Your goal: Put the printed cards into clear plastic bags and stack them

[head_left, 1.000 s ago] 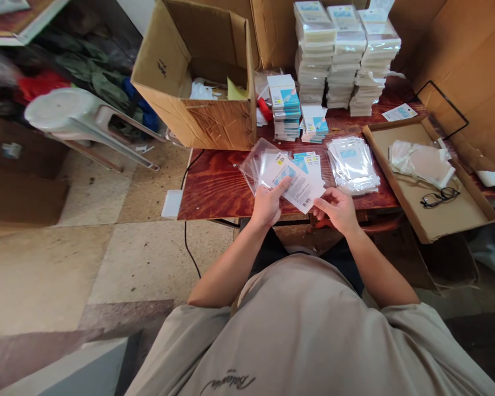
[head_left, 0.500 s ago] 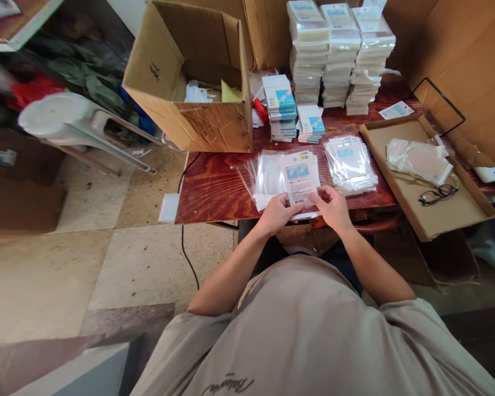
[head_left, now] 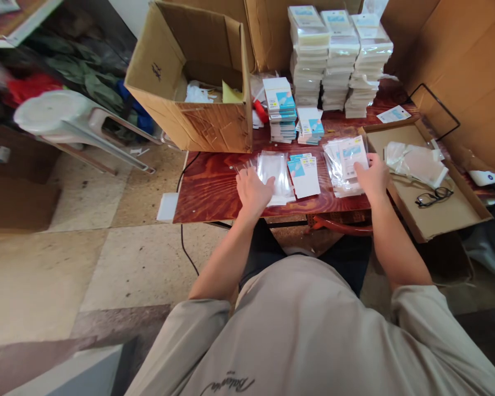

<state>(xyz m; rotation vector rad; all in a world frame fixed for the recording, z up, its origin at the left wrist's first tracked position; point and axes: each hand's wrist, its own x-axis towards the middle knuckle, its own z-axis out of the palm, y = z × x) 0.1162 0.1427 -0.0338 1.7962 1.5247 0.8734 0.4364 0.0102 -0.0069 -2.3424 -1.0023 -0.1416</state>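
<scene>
My left hand (head_left: 253, 190) lies flat, fingers spread, on a pile of clear plastic sleeves (head_left: 277, 168) at the front of the red-brown wooden table (head_left: 214, 187). It holds nothing. My right hand (head_left: 372, 176) is at the right edge of a pile of bagged cards (head_left: 341, 165). Its thumb and fingers close on the top bagged card (head_left: 353, 152), which lies on that pile. Between the two hands sits a small stack of loose white and blue cards (head_left: 304, 175).
An open cardboard box (head_left: 190, 77) stands at the table's back left. Tall stacks of bagged cards (head_left: 338, 55) and shorter card stacks (head_left: 281, 107) line the back. A cardboard tray (head_left: 437, 220) at right holds glasses (head_left: 431, 197). A tipped plastic stool (head_left: 66, 115) and a cable (head_left: 184, 242) are on the floor at left.
Both hands held one card in a sleeve near the table edge. Now the right hand has carried it right onto the bagged pile, and the left hand has dropped onto the empty sleeves.
</scene>
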